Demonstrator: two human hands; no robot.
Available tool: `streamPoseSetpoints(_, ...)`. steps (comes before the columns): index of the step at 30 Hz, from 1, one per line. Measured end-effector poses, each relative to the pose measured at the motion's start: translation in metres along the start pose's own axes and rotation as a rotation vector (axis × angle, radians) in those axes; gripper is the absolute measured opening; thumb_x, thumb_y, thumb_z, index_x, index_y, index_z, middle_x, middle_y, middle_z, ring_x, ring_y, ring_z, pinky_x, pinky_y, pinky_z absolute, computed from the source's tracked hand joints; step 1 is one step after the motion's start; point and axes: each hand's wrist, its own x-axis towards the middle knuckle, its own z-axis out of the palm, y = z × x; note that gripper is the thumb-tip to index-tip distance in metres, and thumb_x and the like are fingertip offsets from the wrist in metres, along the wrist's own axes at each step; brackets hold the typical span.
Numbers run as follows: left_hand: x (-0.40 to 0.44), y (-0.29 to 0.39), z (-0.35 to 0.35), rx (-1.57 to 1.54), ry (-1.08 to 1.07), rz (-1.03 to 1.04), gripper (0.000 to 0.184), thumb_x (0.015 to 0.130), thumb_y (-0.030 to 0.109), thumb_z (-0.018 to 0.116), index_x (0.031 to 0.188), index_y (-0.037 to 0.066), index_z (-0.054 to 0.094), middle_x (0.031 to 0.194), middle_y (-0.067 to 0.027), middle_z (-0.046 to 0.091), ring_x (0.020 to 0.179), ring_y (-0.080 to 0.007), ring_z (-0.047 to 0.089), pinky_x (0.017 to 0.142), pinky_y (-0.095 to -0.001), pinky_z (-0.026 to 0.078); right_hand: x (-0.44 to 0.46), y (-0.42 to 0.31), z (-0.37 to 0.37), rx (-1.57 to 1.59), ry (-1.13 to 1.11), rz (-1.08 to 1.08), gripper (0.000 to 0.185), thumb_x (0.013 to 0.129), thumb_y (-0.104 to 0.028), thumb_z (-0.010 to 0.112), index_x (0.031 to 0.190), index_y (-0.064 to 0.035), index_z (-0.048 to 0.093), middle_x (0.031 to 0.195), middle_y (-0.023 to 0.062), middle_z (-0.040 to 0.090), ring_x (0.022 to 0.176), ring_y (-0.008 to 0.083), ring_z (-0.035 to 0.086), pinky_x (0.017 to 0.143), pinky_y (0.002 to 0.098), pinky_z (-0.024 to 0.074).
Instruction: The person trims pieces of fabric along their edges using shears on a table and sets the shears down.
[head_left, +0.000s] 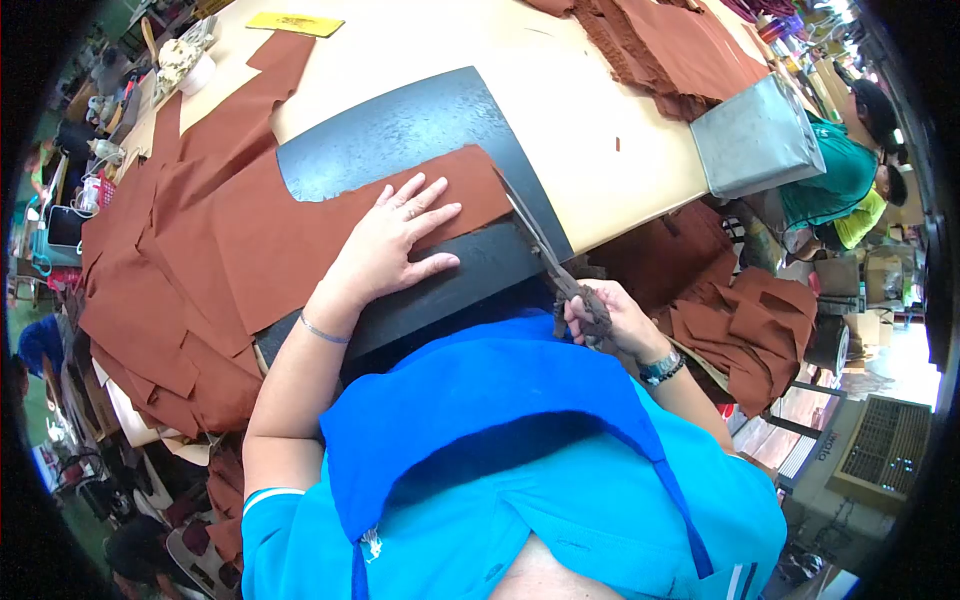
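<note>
My left hand (400, 235) lies flat with fingers spread on a reddish-brown fabric piece (285, 235). Beneath the fabric is a dark, glossy board (410, 120) at the table edge. In my right hand (615, 320) is a pair of large scissors (537, 240), their handles wrapped in dark cloth. The blades reach up along the right end of the fabric; whether they are parted is hard to make out. More of the same brown cloth spreads in overlapping layers to the left of my left hand.
A grey metal block (757, 135) stands at the table's right edge. Brown fabric stacks (665, 50) lie at the far right, and a crumpled pile (745, 330) sits below the table edge. A yellow card (295, 23) and a white tub (195, 75) are at the back left. Co-workers sit at right.
</note>
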Motion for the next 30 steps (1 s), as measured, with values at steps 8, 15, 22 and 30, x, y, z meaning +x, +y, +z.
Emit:
streamPoseSetpoints(8, 0.001, 0.005, 0.003, 0.001, -0.005, 0.015, 0.063, 0.082, 0.05, 0.068, 0.136, 0.019, 0.054, 0.151, -0.0097, 0.038, 0.143, -0.0326, 0.028, 0.114, -0.0562, 0.024, 0.007, 0.005, 0.0, 0.009, 0.042, -0.001, 0.022, 0.092, -0.028, 0.066, 0.091, -0.0061, 0.062, 0.077, 0.0005, 0.061, 0.067, 0.0057, 0.059, 0.058, 0.0204, 0.0511)
streamPoseSetpoints(15, 0.001, 0.004, 0.003, -0.006, -0.012, 0.04, 0.064, 0.081, 0.051, 0.069, 0.134, 0.017, 0.056, 0.151, -0.0101, 0.039, 0.142, -0.0328, 0.029, 0.114, -0.0558, 0.024, 0.006, 0.003, 0.001, 0.008, 0.043, 0.005, 0.022, 0.091, -0.029, 0.067, 0.091, -0.0067, 0.062, 0.077, -0.0005, 0.061, 0.066, 0.0051, 0.058, 0.058, 0.0206, 0.0509)
streamPoseSetpoints(22, 0.002, 0.01, 0.004, -0.012, -0.03, 0.063, 0.066, 0.08, 0.052, 0.069, 0.134, 0.017, 0.056, 0.15, -0.0102, 0.039, 0.142, -0.0332, 0.029, 0.114, -0.0558, 0.024, 0.013, -0.004, 0.004, 0.018, 0.088, -0.005, 0.02, 0.091, -0.026, 0.066, 0.094, -0.0063, 0.064, 0.078, -0.001, 0.061, 0.066, 0.006, 0.059, 0.057, 0.0217, 0.0508)
streamPoseSetpoints(30, 0.001, 0.01, 0.004, -0.015, -0.029, 0.1, 0.065, 0.079, 0.053, 0.07, 0.132, 0.016, 0.058, 0.149, -0.0111, 0.041, 0.141, -0.0338, 0.031, 0.113, -0.0554, 0.025, 0.017, 0.003, 0.002, 0.035, 0.068, -0.037, 0.018, 0.092, -0.023, 0.064, 0.093, -0.0051, 0.065, 0.074, -0.0009, 0.061, 0.063, 0.0062, 0.059, 0.057, 0.0221, 0.0518)
